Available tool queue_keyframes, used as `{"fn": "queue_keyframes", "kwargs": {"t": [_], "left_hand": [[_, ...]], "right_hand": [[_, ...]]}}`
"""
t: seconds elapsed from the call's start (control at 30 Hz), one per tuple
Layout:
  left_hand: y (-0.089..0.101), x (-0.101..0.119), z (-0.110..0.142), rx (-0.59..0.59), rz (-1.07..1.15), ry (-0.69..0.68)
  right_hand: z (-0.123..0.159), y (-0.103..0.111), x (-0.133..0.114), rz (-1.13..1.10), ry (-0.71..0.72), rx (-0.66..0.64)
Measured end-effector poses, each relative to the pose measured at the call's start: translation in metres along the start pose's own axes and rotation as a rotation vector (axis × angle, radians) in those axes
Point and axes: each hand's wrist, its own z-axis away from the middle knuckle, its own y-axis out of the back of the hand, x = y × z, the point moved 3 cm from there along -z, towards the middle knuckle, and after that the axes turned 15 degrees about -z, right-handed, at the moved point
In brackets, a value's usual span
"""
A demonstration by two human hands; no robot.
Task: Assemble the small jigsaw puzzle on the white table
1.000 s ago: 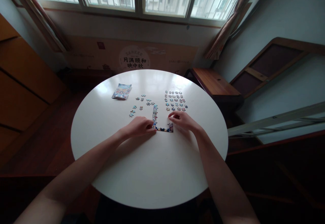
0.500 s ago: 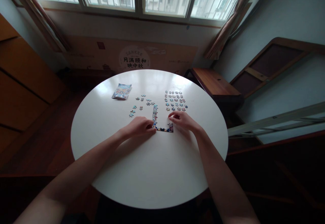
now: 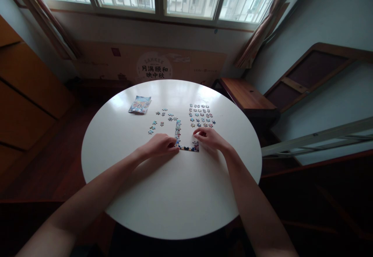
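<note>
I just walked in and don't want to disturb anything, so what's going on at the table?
At a round white table, a person's bare left hand is at the near left corner of a multicoloured, partly joined jigsaw border. The bare right hand is by its short right side; whether it holds anything is unclear. Farther back, small multicoloured loose puzzle pieces lie in rows on the right; others lie scattered on the left, near a flat, colourfully printed packet.

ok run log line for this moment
left hand: at near-left corner of partial jigsaw border | right hand: by border's right side, grip unclear | loose jigsaw pieces: rows right, scattered left | printed packet: far left
</note>
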Motion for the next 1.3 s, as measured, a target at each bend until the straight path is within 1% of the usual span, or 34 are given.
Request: {"fn": "queue_keyframes", "kwargs": {"t": [0.17, 0.77, 1.03, 1.3], "left_hand": [[0.0012, 0.0007, -0.0003, -0.025, 0.006, 0.021], [0.0038, 0.0018, 0.0000, -0.001, 0.016, 0.006], [0.0008, 0.0003, 0.0000, 0.002, 0.021, -0.013], [0.0012, 0.0006, 0.0005, 0.013, 0.020, 0.001]], "right_hand": [[0.0000, -0.0004, 0.0002, 0.000, 0.000, 0.010], [-0.0001, -0.0004, 0.0011, 0.000, -0.003, 0.001], [0.0002, -0.0003, 0.0002, 0.004, 0.004, 0.004], [0.0003, -0.0004, -0.0011, 0.018, 0.017, 0.005]]}}
